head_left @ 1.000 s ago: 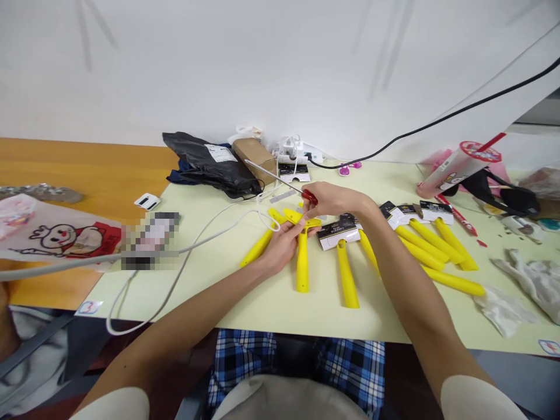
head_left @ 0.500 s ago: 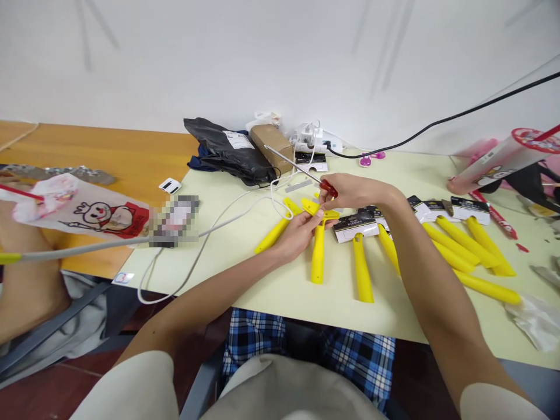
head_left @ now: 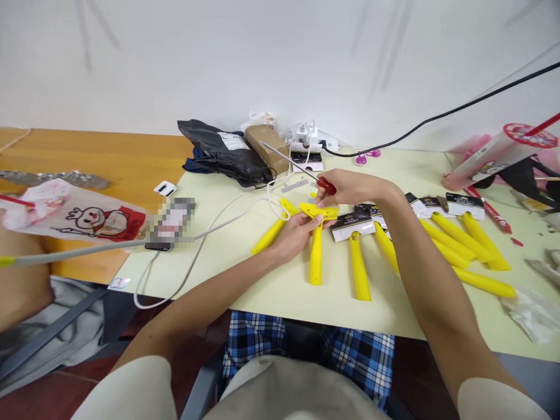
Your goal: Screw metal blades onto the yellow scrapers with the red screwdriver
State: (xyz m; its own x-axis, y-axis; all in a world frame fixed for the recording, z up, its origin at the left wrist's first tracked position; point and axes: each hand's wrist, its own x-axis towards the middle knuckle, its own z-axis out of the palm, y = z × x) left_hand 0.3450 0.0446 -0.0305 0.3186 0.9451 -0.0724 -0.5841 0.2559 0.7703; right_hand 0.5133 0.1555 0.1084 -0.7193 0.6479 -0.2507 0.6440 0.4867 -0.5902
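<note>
My left hand (head_left: 294, 238) grips the head of a yellow scraper (head_left: 315, 256), whose handle points toward me. Closed round the red handle of a screwdriver (head_left: 292, 161), my right hand (head_left: 340, 185) is just above that head, and the metal shaft points up and to the left. Another yellow scraper (head_left: 270, 234) lies left of the held one, partly behind my left hand. To the right, a yellow handle (head_left: 361, 268) with a black and white card (head_left: 352, 224) lies on the table, and several more carded yellow scrapers (head_left: 481, 242) are spread beyond my right forearm.
A white cable (head_left: 203, 236) loops across the left of the table (head_left: 271, 294). Behind are a black bag (head_left: 219, 153), a cardboard box (head_left: 268, 146) and chargers. A phone (head_left: 170, 224) and a drink bag (head_left: 96, 216) are left; a tall cup (head_left: 494, 156) stands right.
The view has shifted slightly, so most things appear a little further left. My right fingers have opened off the scraper head somewhat, and its yellow top shows more. Both hands keep their holds.
</note>
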